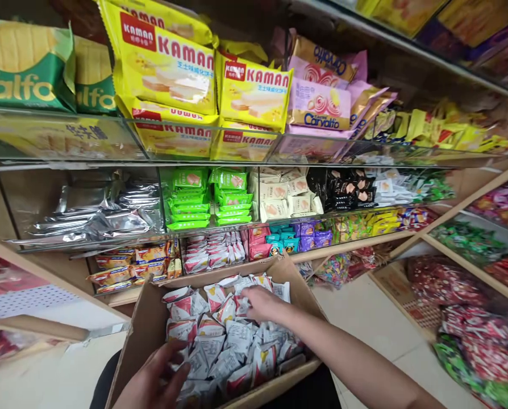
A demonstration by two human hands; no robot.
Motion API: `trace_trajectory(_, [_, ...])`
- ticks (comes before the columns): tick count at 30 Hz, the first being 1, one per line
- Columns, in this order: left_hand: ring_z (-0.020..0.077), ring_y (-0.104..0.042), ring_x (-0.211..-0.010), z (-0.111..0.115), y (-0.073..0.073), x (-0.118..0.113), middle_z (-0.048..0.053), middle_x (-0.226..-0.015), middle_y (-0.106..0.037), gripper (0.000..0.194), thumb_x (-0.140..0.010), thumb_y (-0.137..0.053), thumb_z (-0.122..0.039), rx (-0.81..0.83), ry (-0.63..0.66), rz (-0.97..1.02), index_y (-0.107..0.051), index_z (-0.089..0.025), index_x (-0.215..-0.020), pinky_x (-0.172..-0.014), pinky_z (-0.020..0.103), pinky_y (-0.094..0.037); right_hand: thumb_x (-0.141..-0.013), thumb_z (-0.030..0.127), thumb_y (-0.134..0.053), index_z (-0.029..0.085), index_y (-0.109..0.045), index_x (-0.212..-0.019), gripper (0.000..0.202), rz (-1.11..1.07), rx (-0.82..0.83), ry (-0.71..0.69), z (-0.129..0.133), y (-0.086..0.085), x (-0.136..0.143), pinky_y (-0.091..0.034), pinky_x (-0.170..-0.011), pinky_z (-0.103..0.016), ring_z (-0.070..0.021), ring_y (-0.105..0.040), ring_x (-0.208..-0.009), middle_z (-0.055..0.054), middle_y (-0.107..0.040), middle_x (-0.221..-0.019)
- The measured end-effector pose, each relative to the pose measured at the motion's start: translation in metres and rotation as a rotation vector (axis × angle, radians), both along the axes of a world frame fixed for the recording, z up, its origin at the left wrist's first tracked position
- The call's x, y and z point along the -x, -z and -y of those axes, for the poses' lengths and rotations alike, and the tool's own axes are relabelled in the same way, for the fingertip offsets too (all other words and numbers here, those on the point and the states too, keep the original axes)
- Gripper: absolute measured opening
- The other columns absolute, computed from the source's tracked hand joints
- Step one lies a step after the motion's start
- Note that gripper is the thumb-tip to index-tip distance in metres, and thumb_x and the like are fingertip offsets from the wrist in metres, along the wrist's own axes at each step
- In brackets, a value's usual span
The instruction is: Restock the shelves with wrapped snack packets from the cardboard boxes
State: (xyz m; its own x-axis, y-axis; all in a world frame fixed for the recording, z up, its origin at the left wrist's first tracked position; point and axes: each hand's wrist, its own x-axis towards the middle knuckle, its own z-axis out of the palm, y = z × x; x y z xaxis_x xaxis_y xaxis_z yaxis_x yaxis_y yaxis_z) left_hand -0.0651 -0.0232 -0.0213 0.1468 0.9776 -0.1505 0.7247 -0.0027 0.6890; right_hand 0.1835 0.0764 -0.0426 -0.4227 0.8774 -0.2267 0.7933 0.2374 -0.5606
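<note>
My left hand [154, 372] is spread, near left; my right hand [263, 305] (can't tell its grip) touches white-and-red pillow-shaped plastic packets [238, 337], probably light, best pinched endwise.

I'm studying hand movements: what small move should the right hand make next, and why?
Perhaps close the right hand on a white-and-pink packet: it reaches into the cardboard box, its fingertips among the packets, though whether they grip one is unclear.
</note>
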Motion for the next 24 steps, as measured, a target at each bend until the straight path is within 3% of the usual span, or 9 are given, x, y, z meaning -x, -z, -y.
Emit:
trace_trajectory(2, [0.0184,-0.064,-0.088,-0.008,-0.004,-0.026,0.005,-0.105,-0.065,0.04,-0.072,-0.053,-0.036,-0.099,0.027,0.023,-0.052,-0.023,-0.11,-0.075,0.027,-0.052,-0.062,0.012,-0.055,0.018,-0.058,-0.097,0.036,-0.116,-0.004,0.105,0.005,-0.014,0.002,-0.041,-0.06,-0.023,-0.0148,-0.054,-0.068,-0.002,-0.059,-0.075])
trace_trajectory(5, [0.0238,-0.041,-0.12,-0.019,-0.011,-0.06,0.01,-0.134,-0.041,0.059,-0.069,-0.058,-0.029,-0.213,0.099,0.087,-0.041,-0.023,-0.125,-0.092,0.036,-0.041,-0.068,0.015,-0.052,0.017,-0.052,-0.101,0.034,-0.619,0.141,0.33,0.022,-0.035,0.008,-0.041,-0.054,-0.02,-0.0103,-0.051,-0.06,0.001,-0.056,-0.072])
trace_trajectory(6, [0.0236,-0.037,-0.123,-0.022,-0.014,-0.068,0.01,-0.137,-0.037,0.054,-0.072,-0.055,-0.027,-0.232,0.102,0.133,-0.042,-0.024,-0.124,-0.091,0.035,-0.042,-0.068,0.017,-0.053,0.017,-0.052,-0.099,0.031,-0.797,0.203,0.392,0.029,-0.042,0.01,-0.041,-0.054,-0.02,-0.0099,-0.05,-0.059,0.002,-0.054,-0.071])
trace_trajectory(8, [0.0219,-0.042,-0.119,-0.025,-0.022,-0.078,0.009,-0.133,-0.042,0.041,-0.077,-0.05,-0.028,-0.224,0.09,0.265,-0.049,-0.024,-0.117,-0.085,0.03,-0.046,-0.068,0.024,-0.057,0.016,-0.052,-0.094,0.028,-0.999,0.249,0.44,0.044,-0.052,0.012,-0.042,-0.055,-0.021,-0.0101,-0.05,-0.06,0.002,-0.053,-0.07])
trace_trajectory(12, [0.0166,-0.063,-0.076,-0.02,-0.04,-0.085,0.005,-0.09,-0.067,0.041,-0.079,-0.046,-0.041,0.071,0.046,0.535,-0.049,-0.02,-0.114,-0.067,0.027,-0.051,-0.076,0.037,-0.052,0.018,-0.052,-0.095,0.027,-0.972,0.011,0.408,0.061,-0.06,0.009,-0.04,-0.057,-0.021,-0.0103,-0.049,-0.063,-0.001,-0.053,-0.078])
trace_trajectory(14, [0.0152,-0.06,-0.055,-0.014,-0.047,-0.089,0.002,-0.068,-0.067,0.045,-0.079,-0.042,-0.049,0.262,-0.007,0.589,-0.052,-0.017,-0.11,-0.056,0.027,-0.05,-0.08,0.039,-0.046,0.018,-0.052,-0.092,0.024,-0.921,-0.096,0.413,0.063,-0.059,0.01,-0.038,-0.056,-0.021,-0.0097,-0.046,-0.06,0.0,-0.052,-0.074])
trace_trajectory(16, [0.0149,-0.057,-0.046,-0.01,-0.052,-0.093,0.0,-0.059,-0.065,0.045,-0.077,-0.042,-0.053,0.321,-0.107,0.585,-0.056,-0.018,-0.101,-0.052,0.028,-0.049,-0.082,0.04,-0.043,0.018,-0.051,-0.083,0.023,-0.868,-0.174,0.471,0.064,-0.057,0.014,-0.037,-0.056,-0.021,-0.01,-0.044,-0.058,0.002,-0.05,-0.066])
trace_trajectory(20, [0.0155,-0.057,-0.056,-0.011,-0.053,-0.1,0.0,-0.065,-0.063,0.035,-0.074,-0.048,-0.052,0.087,-0.216,0.523,-0.062,-0.02,-0.081,-0.059,0.027,-0.048,-0.082,0.041,-0.044,0.018,-0.048,-0.077,0.024,-0.739,-0.265,0.548,0.063,-0.05,0.026,-0.036,-0.059,-0.022,-0.0111,-0.046,-0.061,0.002,-0.051,-0.065])
trace_trajectory(24, [0.0121,-0.045,-0.05,-0.014,-0.043,-0.104,-0.004,-0.053,-0.049,0.035,-0.077,-0.043,-0.05,-0.104,-0.308,0.507,-0.053,-0.02,-0.063,-0.048,0.022,-0.04,-0.086,0.04,-0.036,0.018,-0.047,-0.066,0.031,-0.681,-0.294,0.567,0.064,-0.044,0.033,-0.035,-0.058,-0.021,-0.0114,-0.047,-0.061,0.0,-0.052,-0.063])
